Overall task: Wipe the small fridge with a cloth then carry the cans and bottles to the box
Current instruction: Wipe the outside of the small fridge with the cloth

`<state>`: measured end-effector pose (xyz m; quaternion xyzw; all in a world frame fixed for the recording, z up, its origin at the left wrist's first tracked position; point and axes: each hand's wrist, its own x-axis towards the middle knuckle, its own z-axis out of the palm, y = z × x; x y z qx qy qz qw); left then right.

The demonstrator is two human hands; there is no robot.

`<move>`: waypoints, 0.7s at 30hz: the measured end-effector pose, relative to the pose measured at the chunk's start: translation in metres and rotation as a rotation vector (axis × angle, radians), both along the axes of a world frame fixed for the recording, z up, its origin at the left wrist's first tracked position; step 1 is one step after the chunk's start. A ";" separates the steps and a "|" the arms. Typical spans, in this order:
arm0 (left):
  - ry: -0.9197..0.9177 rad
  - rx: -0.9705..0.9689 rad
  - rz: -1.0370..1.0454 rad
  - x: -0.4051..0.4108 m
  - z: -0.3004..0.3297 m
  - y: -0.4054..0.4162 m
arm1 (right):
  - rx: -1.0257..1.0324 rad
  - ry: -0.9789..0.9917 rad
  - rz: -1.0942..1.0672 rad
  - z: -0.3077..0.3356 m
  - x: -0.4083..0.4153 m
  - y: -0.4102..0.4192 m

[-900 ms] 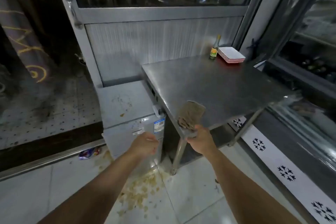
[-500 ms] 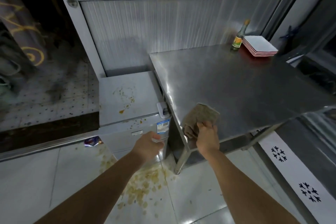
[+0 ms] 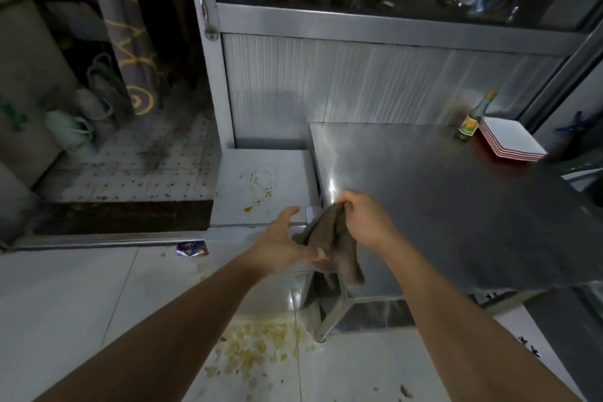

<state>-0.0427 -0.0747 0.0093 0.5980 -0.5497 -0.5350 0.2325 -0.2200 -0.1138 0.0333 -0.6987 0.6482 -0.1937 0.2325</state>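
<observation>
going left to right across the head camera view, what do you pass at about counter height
Small fridge with orange stains on top → left hand → cloth → right hand → steel table → bottle → stack of plates.

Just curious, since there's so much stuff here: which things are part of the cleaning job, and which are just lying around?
Part of the job:
- brown cloth, held in the right hand
- small fridge, top stained
- left hand, open beside the cloth
- bottle, perhaps

Lying about:
- stacked plates
- steel table
- wrapper on the floor
</observation>
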 end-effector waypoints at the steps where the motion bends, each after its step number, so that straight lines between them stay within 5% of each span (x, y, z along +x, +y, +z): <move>1: 0.023 -0.003 0.002 0.006 0.006 -0.002 | 0.011 -0.023 0.060 0.006 0.011 -0.003; 4: 0.060 0.021 -0.022 0.031 0.017 -0.010 | 0.090 -0.094 0.199 0.020 0.047 -0.013; 8: -0.138 -0.010 -0.055 0.091 0.024 -0.025 | 0.107 -0.250 0.164 0.028 0.093 -0.029; 12: 0.195 0.142 0.146 0.158 0.029 -0.048 | 0.268 -0.596 -0.118 0.022 0.137 -0.049; 16: 0.588 0.355 0.334 0.216 0.028 -0.073 | 0.675 -1.011 -0.106 0.024 0.184 -0.055; 21: 0.577 0.411 0.303 0.277 0.019 -0.095 | 0.650 -0.835 -0.095 0.013 0.238 -0.060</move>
